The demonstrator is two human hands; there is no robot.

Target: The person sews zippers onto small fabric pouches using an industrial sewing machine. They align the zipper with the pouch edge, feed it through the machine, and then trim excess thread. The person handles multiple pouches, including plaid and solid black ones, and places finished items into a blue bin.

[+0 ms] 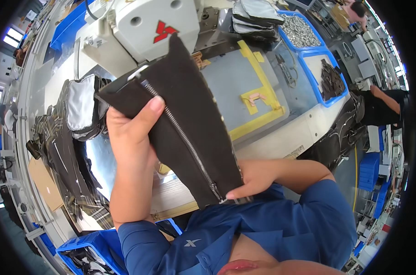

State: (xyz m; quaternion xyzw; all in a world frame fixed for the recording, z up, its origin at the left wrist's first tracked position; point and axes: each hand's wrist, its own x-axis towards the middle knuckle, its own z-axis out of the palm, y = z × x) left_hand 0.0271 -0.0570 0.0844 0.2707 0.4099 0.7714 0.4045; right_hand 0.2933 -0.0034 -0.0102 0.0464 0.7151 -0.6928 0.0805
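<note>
A dark brown fabric panel (185,91) with a metal zipper (183,133) down its length is held up in front of me, tilted. My left hand (137,123) grips its left edge, the thumb lying on the cloth beside the upper zipper teeth. At the lower right corner my right hand (249,178) pinches the panel, its thumb near the zipper's bottom end and slider. The other fingers of both hands are mostly hidden behind the cloth. Behind the panel stands a white sewing machine head (155,27), partly covered by it.
Yellow tape (258,68) frames part of the grey work plate. Blue trays at the right hold metal pieces (299,31) and dark brown pieces (331,80). Scissors (285,68) lie beside them. Stacked pouches (83,105) and plaid cloth (52,133) are at the left. A co-worker (384,105) is at the far right.
</note>
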